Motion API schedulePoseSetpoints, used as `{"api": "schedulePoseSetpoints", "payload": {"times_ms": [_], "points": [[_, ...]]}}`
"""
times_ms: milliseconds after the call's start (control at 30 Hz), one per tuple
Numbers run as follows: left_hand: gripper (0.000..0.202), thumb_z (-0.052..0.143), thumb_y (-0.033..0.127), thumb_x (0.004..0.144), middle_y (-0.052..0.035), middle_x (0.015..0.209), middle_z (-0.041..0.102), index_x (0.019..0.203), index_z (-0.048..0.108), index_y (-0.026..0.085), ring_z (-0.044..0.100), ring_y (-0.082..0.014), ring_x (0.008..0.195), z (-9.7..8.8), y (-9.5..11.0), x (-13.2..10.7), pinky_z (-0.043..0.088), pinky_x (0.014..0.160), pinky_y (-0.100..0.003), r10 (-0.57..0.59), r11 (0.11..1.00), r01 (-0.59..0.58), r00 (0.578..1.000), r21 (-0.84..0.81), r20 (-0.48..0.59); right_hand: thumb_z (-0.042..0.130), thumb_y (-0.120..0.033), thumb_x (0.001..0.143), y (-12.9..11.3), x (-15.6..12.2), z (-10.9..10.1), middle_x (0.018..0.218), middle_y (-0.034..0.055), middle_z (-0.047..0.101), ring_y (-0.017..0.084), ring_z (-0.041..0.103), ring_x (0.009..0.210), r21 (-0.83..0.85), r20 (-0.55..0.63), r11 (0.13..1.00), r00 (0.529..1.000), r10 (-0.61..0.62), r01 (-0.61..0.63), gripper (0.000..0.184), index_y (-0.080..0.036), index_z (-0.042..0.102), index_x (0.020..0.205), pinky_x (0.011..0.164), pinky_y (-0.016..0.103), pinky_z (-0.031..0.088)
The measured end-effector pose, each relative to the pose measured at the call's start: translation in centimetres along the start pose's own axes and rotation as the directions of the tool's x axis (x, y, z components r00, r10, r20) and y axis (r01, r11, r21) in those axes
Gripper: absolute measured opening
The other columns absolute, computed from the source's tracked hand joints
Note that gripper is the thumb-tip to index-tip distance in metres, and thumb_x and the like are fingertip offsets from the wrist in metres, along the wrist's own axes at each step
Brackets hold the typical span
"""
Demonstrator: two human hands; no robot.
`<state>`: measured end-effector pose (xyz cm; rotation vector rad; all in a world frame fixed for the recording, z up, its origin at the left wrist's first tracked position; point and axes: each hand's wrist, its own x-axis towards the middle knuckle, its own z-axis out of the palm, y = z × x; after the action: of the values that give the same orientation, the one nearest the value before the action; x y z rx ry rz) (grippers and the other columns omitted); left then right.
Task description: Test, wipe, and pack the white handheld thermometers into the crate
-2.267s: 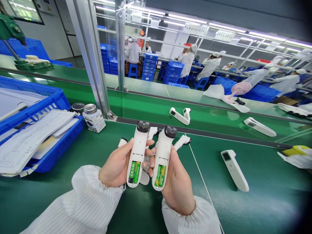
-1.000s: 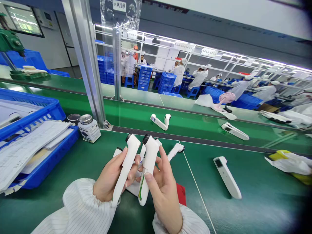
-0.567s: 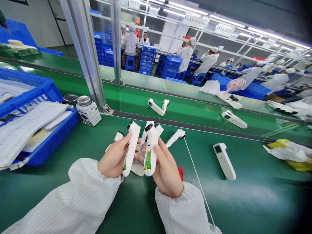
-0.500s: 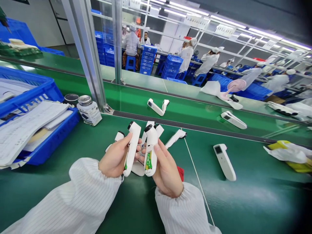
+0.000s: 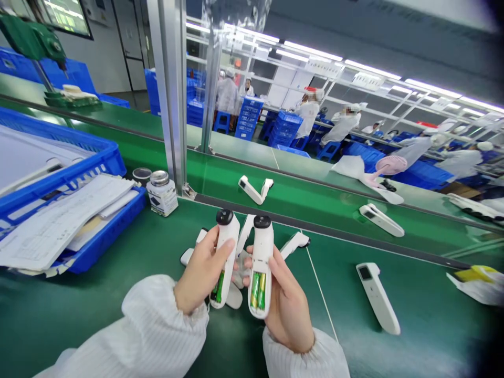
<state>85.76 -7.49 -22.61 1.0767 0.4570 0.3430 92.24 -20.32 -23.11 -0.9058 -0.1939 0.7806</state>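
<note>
— Left hand (image 5: 202, 275) closed on what?
— White handheld meter (image 5: 227, 247), fingers wrapped round it. Right hand (image 5: 287, 307) likewise grips a second meter (image 5: 261, 252), both above the green conveyor belt (image 5: 98, 320) (green AA cells (image 5: 255, 290) uncovered).

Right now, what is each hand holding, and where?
The left hand grips one white plastic handheld device midway, the right hand another at its lower half.

No writing can be read: the paper sheets (image 5: 63, 220), jar label (image 5: 162, 202), batteries (image 5: 258, 290) and hanging signs (image 5: 366, 80) are too small or blurred
</note>
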Motion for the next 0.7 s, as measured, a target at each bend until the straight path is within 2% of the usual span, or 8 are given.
{"api": "schedulePoseSetpoints", "payload": {"times_ms": [67, 167, 267, 367, 467, 533, 633, 700], "points": [[0.041, 0.066, 0.032, 0.081, -0.0042, 0.093, 0.067, 0.120, 0.057, 0.022, 0.063, -0.0168, 0.074, 0.0, -0.1, -0.4, 0.052, 0.063, -0.023, 0.143, 0.973, -0.142, 0.990, 0.180, 0.005, 0.043, -0.038, 0.095, 0.1, -0.1, 0.0, 0.085, 0.0047, 0.062, 0.013, 0.056, 0.066, -0.011, 0.058, 1.000, 0.998, -0.016, 0.017, 0.029, -0.018, 0.060, 0.108, 0.060, 0.026, 0.049], [0.046, 0.066, 0.029, 0.082, -0.0043, 0.107, 0.068, 0.126, 0.055, 0.024, 0.063, -0.0182, 0.094, 0.1, -0.2, -0.7, 0.049, 0.080, -0.022, 0.259, 0.921, -0.246, 0.966, 0.303, -0.003, 0.035, -0.045, 0.096, 0.5, -0.2, 0.1, 0.068, 0.0035, 0.059, 0.011, 0.051, 0.051, -0.039, 0.117, 0.999, 0.993, -0.010, 0.014, 0.039, -0.015, 0.060, 0.094, 0.051, 0.023, 0.042], [0.048, 0.067, 0.028, 0.081, -0.0031, 0.100, 0.070, 0.128, 0.055, 0.025, 0.064, -0.0181, 0.091, 0.2, -0.2, -0.9, 0.046, 0.083, -0.022, 0.287, 0.904, -0.268, 0.958, 0.334, -0.006, 0.033, -0.048, 0.096, 0.9, -0.3, 0.2, 0.064, 0.0035, 0.058, 0.011, 0.051, 0.047, -0.059, 0.113, 0.998, 0.994, 0.001, 0.005, 0.042, -0.015, 0.058, 0.091, 0.049, 0.023, 0.039], [0.046, 0.069, 0.026, 0.079, -0.0023, 0.093, 0.070, 0.124, 0.059, 0.025, 0.064, -0.0183, 0.086, 0.4, 0.1, -1.1, 0.046, 0.080, -0.023, 0.274, 0.921, -0.257, 0.962, 0.294, -0.017, 0.032, -0.050, 0.096, 1.2, -0.3, 0.3, 0.062, 0.0036, 0.058, 0.011, 0.050, 0.045, -0.075, 0.090, 0.997, 0.996, -0.002, 0.008, 0.044, -0.015, 0.058, 0.090, 0.047, 0.023, 0.039], [0.047, 0.069, 0.026, 0.079, -0.0047, 0.105, 0.068, 0.125, 0.056, 0.023, 0.063, -0.0195, 0.094, 0.5, 0.4, -1.2, 0.045, 0.084, -0.023, 0.241, 0.942, -0.228, 0.970, 0.245, -0.027, 0.033, -0.051, 0.095, 1.1, -0.2, 0.5, 0.061, 0.0030, 0.058, 0.011, 0.049, 0.044, -0.090, 0.080, 0.996, 0.997, -0.002, 0.009, 0.045, -0.015, 0.059, 0.088, 0.046, 0.023, 0.039], [0.044, 0.068, 0.028, 0.080, -0.0059, 0.103, 0.068, 0.122, 0.055, 0.021, 0.064, -0.0197, 0.090, 0.4, 0.3, -1.1, 0.047, 0.080, -0.025, 0.227, 0.950, -0.214, 0.973, 0.228, -0.030, 0.038, -0.050, 0.094, 0.9, -0.2, 0.6, 0.065, 0.0034, 0.060, 0.011, 0.051, 0.047, -0.097, 0.070, 0.995, 0.997, -0.024, 0.031, 0.042, -0.015, 0.061, 0.089, 0.047, 0.024, 0.043], [0.026, 0.065, 0.035, 0.082, -0.0010, 0.073, 0.063, 0.101, 0.058, 0.018, 0.059, -0.0161, 0.064, -0.1, -0.1, -0.6, 0.047, 0.063, -0.025, 0.194, 0.964, -0.183, 0.980, 0.192, -0.045, 0.055, -0.045, 0.089, 0.2, -0.5, 0.5, 0.086, 0.0054, 0.068, 0.014, 0.061, 0.061, -0.119, -0.032, 0.986, 0.992, -0.122, 0.117, 0.033, -0.020, 0.061, 0.110, 0.059, 0.028, 0.053], [0.022, 0.063, 0.037, 0.085, 0.0011, 0.068, 0.059, 0.092, 0.057, 0.017, 0.057, -0.0139, 0.063, -0.4, -0.1, -0.1, 0.047, 0.061, -0.023, 0.157, 0.987, -0.153, 0.984, 0.059, -0.083, 0.065, -0.040, 0.084, -0.4, -1.2, 0.1, 0.111, 0.0060, 0.068, 0.019, 0.067, 0.084, -0.155, -0.157, 0.970, 0.965, -0.209, 0.185, 0.048, -0.029, 0.051, 0.129, 0.074, 0.032, 0.057]]}}
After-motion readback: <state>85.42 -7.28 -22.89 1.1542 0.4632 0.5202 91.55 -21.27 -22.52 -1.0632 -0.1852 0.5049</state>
